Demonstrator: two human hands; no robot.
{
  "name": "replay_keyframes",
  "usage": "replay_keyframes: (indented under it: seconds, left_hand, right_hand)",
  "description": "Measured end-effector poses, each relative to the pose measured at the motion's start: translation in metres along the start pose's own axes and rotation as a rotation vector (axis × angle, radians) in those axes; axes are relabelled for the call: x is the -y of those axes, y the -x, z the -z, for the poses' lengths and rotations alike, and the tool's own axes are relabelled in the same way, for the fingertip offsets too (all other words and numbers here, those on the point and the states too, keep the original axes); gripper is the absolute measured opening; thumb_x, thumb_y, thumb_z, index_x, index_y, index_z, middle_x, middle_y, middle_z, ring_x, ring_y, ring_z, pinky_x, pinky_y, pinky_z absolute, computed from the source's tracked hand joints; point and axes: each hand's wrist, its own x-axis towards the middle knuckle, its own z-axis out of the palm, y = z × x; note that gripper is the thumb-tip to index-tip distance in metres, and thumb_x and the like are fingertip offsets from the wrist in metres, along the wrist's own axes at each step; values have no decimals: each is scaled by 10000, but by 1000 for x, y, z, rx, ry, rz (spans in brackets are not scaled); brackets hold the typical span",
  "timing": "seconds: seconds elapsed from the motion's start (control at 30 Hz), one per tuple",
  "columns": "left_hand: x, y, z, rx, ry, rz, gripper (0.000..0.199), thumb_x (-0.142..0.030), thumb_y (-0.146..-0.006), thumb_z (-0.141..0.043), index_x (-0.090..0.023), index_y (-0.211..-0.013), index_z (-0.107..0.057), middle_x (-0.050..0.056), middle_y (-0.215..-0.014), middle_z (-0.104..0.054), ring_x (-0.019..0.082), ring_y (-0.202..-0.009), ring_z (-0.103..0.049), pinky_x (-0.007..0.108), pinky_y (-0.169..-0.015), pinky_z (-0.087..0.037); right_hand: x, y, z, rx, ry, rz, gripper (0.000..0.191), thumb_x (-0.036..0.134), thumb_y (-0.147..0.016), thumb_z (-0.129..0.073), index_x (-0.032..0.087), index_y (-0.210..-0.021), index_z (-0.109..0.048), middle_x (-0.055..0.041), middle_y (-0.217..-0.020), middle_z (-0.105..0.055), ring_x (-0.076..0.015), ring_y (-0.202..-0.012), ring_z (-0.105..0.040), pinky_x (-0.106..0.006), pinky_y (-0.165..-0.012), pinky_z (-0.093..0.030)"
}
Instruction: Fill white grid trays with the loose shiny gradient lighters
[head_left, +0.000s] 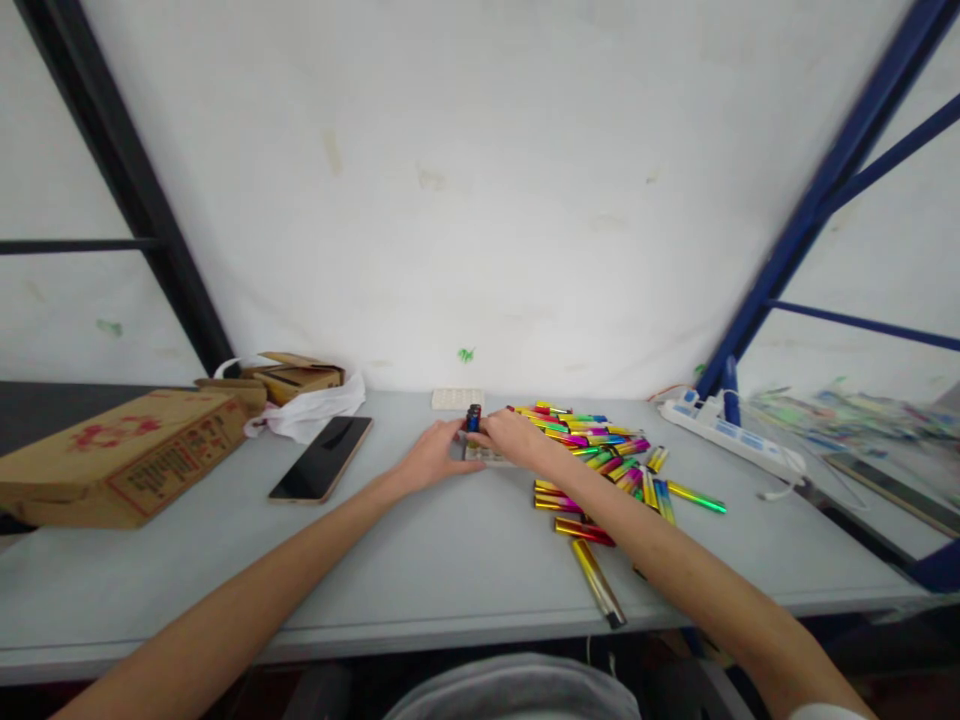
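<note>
A small pale tray with a grid of round holes [487, 456] lies on the table between my hands. Several short dark blue-black pieces [473, 418] stand upright at its far left part. At the tray's left side is my left hand [436, 456], thumb stretched along the near edge and fingers apart from it, the fingertips by the dark pieces. My right hand [514, 438] reaches over the tray from the right with curled fingers close to those pieces; what it pinches is hidden. A heap of shiny multicoloured metallic tubes [600, 440] spreads to its right.
A phone [322, 460] lies left of my hands, with a white plastic bag [319, 410] and cardboard box [142, 450] beyond. Another pale holed tray [457, 399] sits near the wall. A white power strip [731, 435] is at right. One loose tube [598, 583] lies near the front edge.
</note>
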Motion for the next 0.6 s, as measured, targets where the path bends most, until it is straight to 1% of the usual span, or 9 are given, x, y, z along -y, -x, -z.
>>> replay_keyframes:
  seconds: [0.1, 0.17, 0.27, 0.37, 0.43, 0.47, 0.5, 0.53, 0.6]
  left_hand:
    - [-1, 1, 0, 7, -4, 12, 668, -532, -708, -814, -184, -1253, -646, 109, -1156, -736, 325, -1052, -669, 435, -966, -525]
    - [-1, 1, 0, 8, 0, 12, 705, -547, -711, -809, -189, -1291, -626, 113, -1181, -732, 331, -1080, -665, 437, -985, -518]
    - [0, 1, -1, 19, -6, 18, 777, -573, -731, -785, -181, -1367, -572, 142, -1262, -704, 350, -1144, -648, 461, -1017, -503]
    - [0, 1, 0, 30, -16, 35, 828, -591, -734, -773, -180, -1411, -530, 156, -1307, -682, 355, -1173, -637, 475, -1037, -492]
    - [-1, 1, 1, 28, -9, 36, 830, -596, -726, -776, -193, -1409, -530, 145, -1293, -690, 348, -1162, -644, 466, -1039, -493]
    - [-2, 1, 1, 28, -4, 34, 827, -595, -722, -778, -197, -1404, -534, 139, -1282, -695, 344, -1150, -650, 460, -1036, -496]
    - [-2, 1, 2, 29, 0, 33, 825, -594, -720, -779, -195, -1401, -535, 137, -1271, -700, 342, -1143, -654, 456, -1033, -498]
    - [-3, 1, 3, 30, 0, 33, 825, -592, -721, -778, -190, -1399, -535, 138, -1263, -702, 342, -1141, -655, 454, -1032, -498]
    - [-4, 1, 4, 38, -7, 38, 823, -590, -728, -770, -179, -1400, -531, 146, -1261, -701, 343, -1145, -651, 454, -1034, -495]
  right_hand:
    - [-8, 13, 13, -65, -133, 33, 431, 537, -992, -586, 138, -966, -747, -146, -918, -745, -229, -843, -683, -298, -794, -451]
    - [-15, 35, 29, -96, -235, 42, 403, 519, -998, -585, 150, -965, -743, -110, -892, -731, -202, -808, -653, -297, -788, -447]
    - [-17, 86, 58, -109, -325, 31, 298, 429, -1014, -575, 180, -981, -735, -91, -922, -724, -201, -797, -642, -303, -756, -453]
    - [-1, 153, 76, -37, -368, -57, 263, 451, -1001, -584, 233, -999, -730, -60, -850, -711, -208, -736, -642, -309, -686, -469]
    - [16, 196, 75, -59, -357, -146, 249, 451, -1007, -572, 267, -1068, -727, -59, -864, -714, -217, -746, -664, -330, -713, -509]
    - [25, 215, 70, -93, -337, -171, 253, 445, -1004, -577, 287, -1144, -715, -76, -948, -722, -232, -817, -686, -348, -762, -536]
    - [32, 231, 62, -115, -311, -179, 322, 454, -981, -613, 314, -1264, -677, -100, -1095, -715, -253, -925, -700, -370, -821, -558]
    - [38, 246, 52, -154, -277, -165, 459, 479, -929, -680, 332, -1361, -629, -125, -1223, -684, -282, -1026, -696, -394, -862, -574]
    - [44, 267, 28, -181, -222, -125, 634, 479, -831, -783, 374, -1425, -589, -136, -1357, -629, -339, -1191, -646, -451, -949, -578]
